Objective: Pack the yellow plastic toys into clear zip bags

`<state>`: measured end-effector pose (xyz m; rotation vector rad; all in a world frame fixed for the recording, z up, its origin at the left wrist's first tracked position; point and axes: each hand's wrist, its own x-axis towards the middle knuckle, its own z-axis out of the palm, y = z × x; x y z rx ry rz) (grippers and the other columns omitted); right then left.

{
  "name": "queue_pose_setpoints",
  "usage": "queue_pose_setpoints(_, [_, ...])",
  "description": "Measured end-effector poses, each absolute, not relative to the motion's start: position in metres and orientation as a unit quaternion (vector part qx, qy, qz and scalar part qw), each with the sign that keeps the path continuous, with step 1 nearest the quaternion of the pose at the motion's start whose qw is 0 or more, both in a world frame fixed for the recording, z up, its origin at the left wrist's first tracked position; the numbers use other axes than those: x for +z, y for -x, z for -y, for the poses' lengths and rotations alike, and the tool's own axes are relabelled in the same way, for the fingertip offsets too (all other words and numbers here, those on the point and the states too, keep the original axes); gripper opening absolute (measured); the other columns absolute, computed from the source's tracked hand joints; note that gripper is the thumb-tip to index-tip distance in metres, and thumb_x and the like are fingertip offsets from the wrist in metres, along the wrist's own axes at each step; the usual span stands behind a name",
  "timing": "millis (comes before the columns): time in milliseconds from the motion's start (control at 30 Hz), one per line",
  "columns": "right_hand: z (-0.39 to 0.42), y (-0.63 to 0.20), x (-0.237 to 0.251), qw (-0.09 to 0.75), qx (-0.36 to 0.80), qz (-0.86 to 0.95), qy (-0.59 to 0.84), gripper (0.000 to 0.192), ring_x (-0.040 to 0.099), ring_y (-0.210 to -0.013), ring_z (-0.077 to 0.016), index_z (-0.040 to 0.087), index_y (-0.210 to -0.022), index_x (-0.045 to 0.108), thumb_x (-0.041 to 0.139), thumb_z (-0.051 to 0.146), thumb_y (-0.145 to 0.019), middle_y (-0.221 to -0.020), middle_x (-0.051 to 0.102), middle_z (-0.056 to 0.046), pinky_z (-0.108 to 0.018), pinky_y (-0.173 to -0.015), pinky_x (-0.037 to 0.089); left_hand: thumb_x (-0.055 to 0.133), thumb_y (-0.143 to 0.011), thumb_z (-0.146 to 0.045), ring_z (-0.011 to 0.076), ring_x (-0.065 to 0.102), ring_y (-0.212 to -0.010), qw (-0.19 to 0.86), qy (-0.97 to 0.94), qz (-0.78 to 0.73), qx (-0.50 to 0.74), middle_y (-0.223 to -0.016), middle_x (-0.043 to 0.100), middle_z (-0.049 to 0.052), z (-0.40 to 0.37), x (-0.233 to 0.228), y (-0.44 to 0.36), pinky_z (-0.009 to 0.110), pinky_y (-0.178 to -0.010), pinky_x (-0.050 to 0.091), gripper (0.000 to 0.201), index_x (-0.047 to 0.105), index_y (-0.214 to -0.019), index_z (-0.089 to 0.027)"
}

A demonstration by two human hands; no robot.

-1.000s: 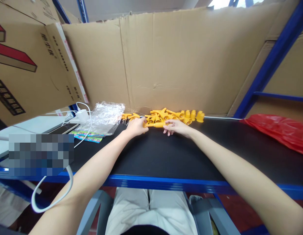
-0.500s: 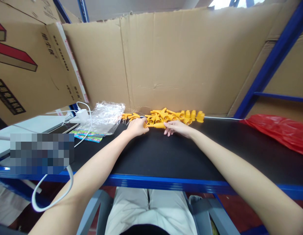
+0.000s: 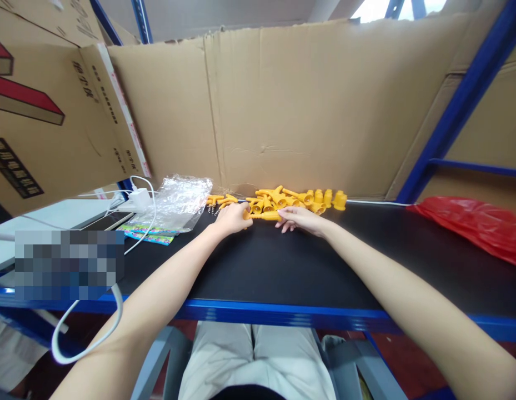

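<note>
I sit at a workshop-like bench [image 3: 282,272]: cardboard partition [image 3: 316,111] at twelve o'clock, blue rack post [image 3: 460,100] at two, printed carton [image 3: 36,61] at ten.

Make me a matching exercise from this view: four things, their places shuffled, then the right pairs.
Things
1. long yellow piece
2. red plastic bag
3. clear plastic bag
4. wide cardboard panel

Places
A. upright behind the yellow pile
B. right end of the table
C. between left hand and right hand
D. left of both hands

Pairs: 1-C; 2-B; 3-D; 4-A
</note>
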<state>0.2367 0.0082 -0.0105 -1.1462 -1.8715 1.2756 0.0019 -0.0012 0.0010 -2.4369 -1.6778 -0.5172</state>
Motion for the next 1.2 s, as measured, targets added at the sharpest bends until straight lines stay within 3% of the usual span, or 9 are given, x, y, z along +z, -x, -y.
queue_pose_setpoints(167, [-0.0099, -0.2378, -0.0121, 0.303, 0.486, 0.696, 0.433, 0.046, 0.063, -0.063, -0.0106, 0.015, -0.111, 0.049, 0.06, 0.043, -0.077, -0.09, 0.067, -0.01, -0.018, -0.049, 0.043, 0.054, -0.07, -0.037, 0.0214, 0.061, -0.081, 0.066, 0.81, 0.556, -0.176, -0.087, 0.064, 0.004, -0.0009, -0.0004, -0.0006, 0.029, -0.069, 0.045, 0.033, 0.057, -0.1, -0.023])
queue_pose_setpoints(800, [-0.0072, -0.233, -0.0066, 0.367, 0.456, 0.674, 0.451, 0.047, 0.062, -0.059, -0.0108, 0.012, -0.111, 0.051, 0.065, 0.037, -0.075, -0.082, 0.068, -0.01, -0.021, -0.052, 0.048, 0.051, -0.076, -0.041, 0.022, 0.061, -0.087, 0.063, 0.811, 0.556, -0.172, -0.093, 0.065, 0.004, -0.0009, 0.0018, 0.0009, 0.03, -0.074, 0.045, 0.035, 0.056, -0.105, -0.024])
queue_pose_setpoints(1067, [-0.0115, -0.237, -0.0085, 0.388, 0.436, 0.674, 0.454, 0.045, 0.062, -0.058, -0.0115, 0.015, -0.109, 0.053, 0.065, 0.039, -0.074, -0.079, 0.068, -0.007, -0.024, -0.052, 0.048, 0.049, -0.078, -0.042, 0.0204, 0.061, -0.085, 0.045, 0.825, 0.525, -0.205, -0.09, 0.064, 0.003, -0.0009, 0.0011, 0.0044, 0.029, -0.072, 0.045, 0.052, 0.039, -0.126, -0.024])
queue_pose_setpoints(1200, [-0.0111, -0.2379, -0.0085, 0.375, 0.434, 0.678, 0.459, 0.044, 0.062, -0.058, -0.0113, 0.014, -0.108, 0.053, 0.064, 0.04, -0.074, -0.08, 0.068, -0.008, -0.025, -0.054, 0.049, 0.049, -0.079, -0.039, 0.0195, 0.06, -0.086, 0.041, 0.837, 0.504, -0.209, -0.089, 0.063, 0.003, -0.0028, -0.0005, 0.0056, 0.029, -0.074, 0.044, 0.049, 0.041, -0.124, -0.023])
